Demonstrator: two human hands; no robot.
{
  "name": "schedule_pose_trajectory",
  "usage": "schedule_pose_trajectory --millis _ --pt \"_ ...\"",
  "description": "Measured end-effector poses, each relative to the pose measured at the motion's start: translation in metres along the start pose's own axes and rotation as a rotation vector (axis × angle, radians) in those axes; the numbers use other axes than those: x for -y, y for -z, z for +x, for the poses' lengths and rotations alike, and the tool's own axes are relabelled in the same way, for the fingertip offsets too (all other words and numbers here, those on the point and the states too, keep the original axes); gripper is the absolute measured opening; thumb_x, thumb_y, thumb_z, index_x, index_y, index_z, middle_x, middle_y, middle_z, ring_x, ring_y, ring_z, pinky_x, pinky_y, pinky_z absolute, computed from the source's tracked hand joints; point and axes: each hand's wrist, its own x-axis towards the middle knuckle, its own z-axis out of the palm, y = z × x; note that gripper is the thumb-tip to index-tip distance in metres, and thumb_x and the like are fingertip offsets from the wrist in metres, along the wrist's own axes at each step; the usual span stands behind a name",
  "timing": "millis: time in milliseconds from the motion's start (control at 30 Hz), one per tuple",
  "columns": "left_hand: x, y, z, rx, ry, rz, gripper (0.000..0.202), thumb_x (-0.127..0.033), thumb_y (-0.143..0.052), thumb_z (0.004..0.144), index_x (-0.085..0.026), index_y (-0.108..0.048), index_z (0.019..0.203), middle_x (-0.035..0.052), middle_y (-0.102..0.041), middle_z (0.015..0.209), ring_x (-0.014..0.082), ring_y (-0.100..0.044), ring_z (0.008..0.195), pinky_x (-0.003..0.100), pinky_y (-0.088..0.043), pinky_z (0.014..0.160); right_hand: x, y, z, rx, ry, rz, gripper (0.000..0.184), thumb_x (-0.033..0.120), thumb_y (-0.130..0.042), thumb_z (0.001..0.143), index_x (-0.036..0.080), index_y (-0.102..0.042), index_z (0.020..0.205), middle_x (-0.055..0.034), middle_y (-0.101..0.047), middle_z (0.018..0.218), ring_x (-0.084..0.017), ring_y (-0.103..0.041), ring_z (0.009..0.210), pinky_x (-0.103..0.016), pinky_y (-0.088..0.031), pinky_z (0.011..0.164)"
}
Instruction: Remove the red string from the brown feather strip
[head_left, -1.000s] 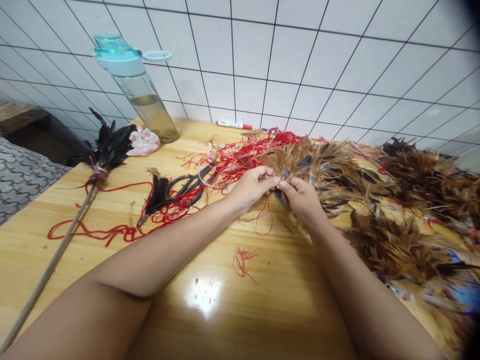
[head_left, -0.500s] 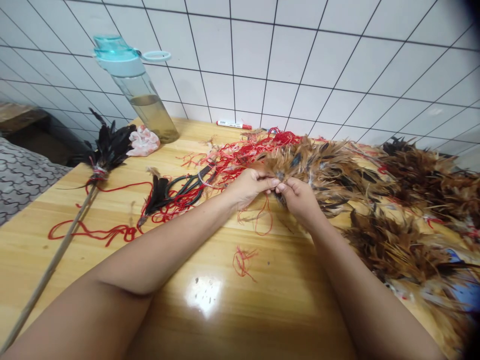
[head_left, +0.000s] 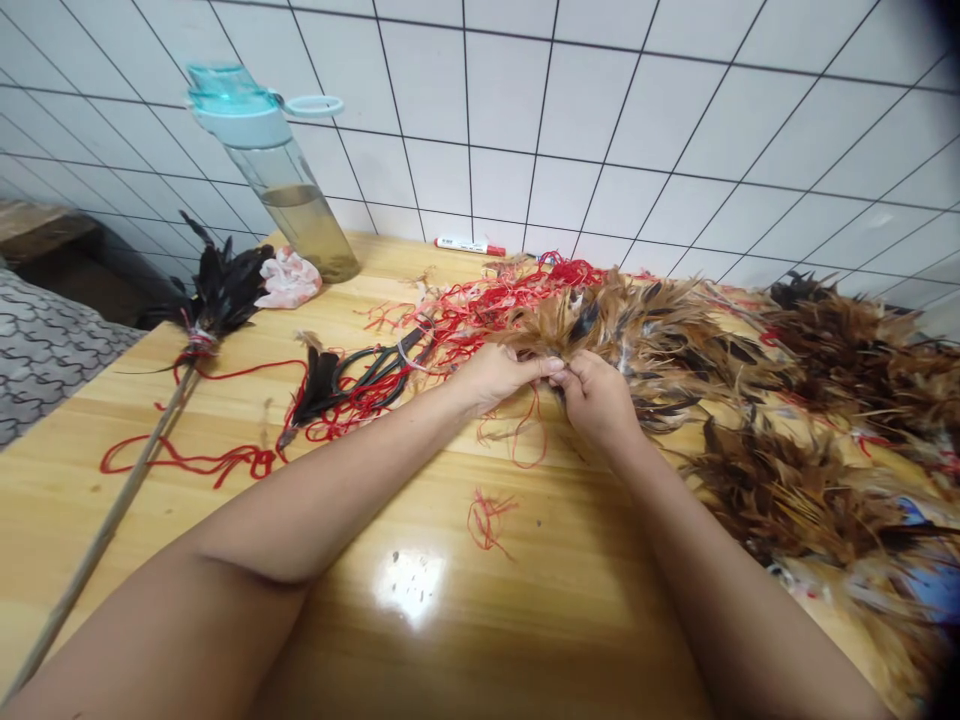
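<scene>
My left hand (head_left: 504, 376) and my right hand (head_left: 597, 396) meet at the middle of the table, thumbs nearly touching. Both are closed in a pinch at the base of a bunch of brown feathers (head_left: 553, 322), whose tips fan out beyond the fingers. The exact grip point is hidden by the fingers. Below my hands hangs a thin loop of red thread (head_left: 534, 452). Just behind and to the left lies a tangle of red string (head_left: 480, 312). Black-handled scissors (head_left: 375, 366) rest on red strands left of my left hand.
More brown feather bunches (head_left: 795, 480) cover the table's right side. On the left lie a stick (head_left: 120, 510) tipped with black feathers (head_left: 221, 285), a crumpled pinkish plastic bag (head_left: 289, 280) and a water bottle (head_left: 300, 205). A red marker (head_left: 469, 246) lies along the tiled wall (head_left: 502, 90).
My hands stay pinched together in nearly the same place. The fingers of my right hand have curled in slightly, and the feather tips stand a little differently.
</scene>
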Motion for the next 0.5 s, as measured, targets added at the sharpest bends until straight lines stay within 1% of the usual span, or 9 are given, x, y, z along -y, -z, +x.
schedule_pose_trajectory --millis 67,200,333,500 --pt "0.0003 0.0004 0.0001 -0.009 -0.015 0.039 0.036 -0.034 -0.077 0.063 -0.014 -0.067 0.092 0.0061 -0.070 0.099 0.0171 -0.062 0.092 0.032 -0.046 0.087 -0.0003 0.0002 0.0003 0.001 0.005 0.036 0.024 0.020 -0.046 0.085 0.021 -0.051 0.061 -0.0053 -0.056 0.069 -0.018 -0.051 0.070 -0.029 -0.038 0.066" --pt "0.0007 0.0027 0.0003 -0.019 -0.025 0.167 0.031 -0.032 -0.072 0.070 -0.014 -0.067 0.094 0.0063 -0.071 0.098 0.0189 -0.062 0.097 0.033 -0.044 0.092 0.0007 0.0019 0.0020 0.010 -0.016 0.142 0.024 0.021 -0.051 0.082 0.021 -0.050 0.059 -0.0029 -0.054 0.066 -0.016 -0.050 0.066 -0.027 -0.037 0.065" --pt "0.0008 0.0051 0.0015 -0.007 -0.052 0.238 0.029 -0.030 -0.070 0.071 -0.016 -0.067 0.096 0.0054 -0.070 0.099 0.0189 -0.062 0.097 0.032 -0.045 0.091 0.0032 0.0032 0.0037 0.010 -0.065 0.245 0.023 0.023 -0.057 0.078 0.021 -0.050 0.056 -0.0009 -0.053 0.062 -0.015 -0.049 0.063 -0.027 -0.037 0.064" --pt "-0.0024 0.0027 0.0019 0.013 -0.096 0.267 0.027 -0.027 -0.069 0.072 -0.016 -0.067 0.096 0.0047 -0.070 0.096 0.0181 -0.061 0.096 0.031 -0.045 0.090 0.0047 0.0054 0.0050 0.011 -0.134 0.293 0.027 0.024 -0.058 0.075 0.021 -0.044 0.051 0.0014 -0.048 0.057 -0.013 -0.044 0.059 -0.026 -0.035 0.060"
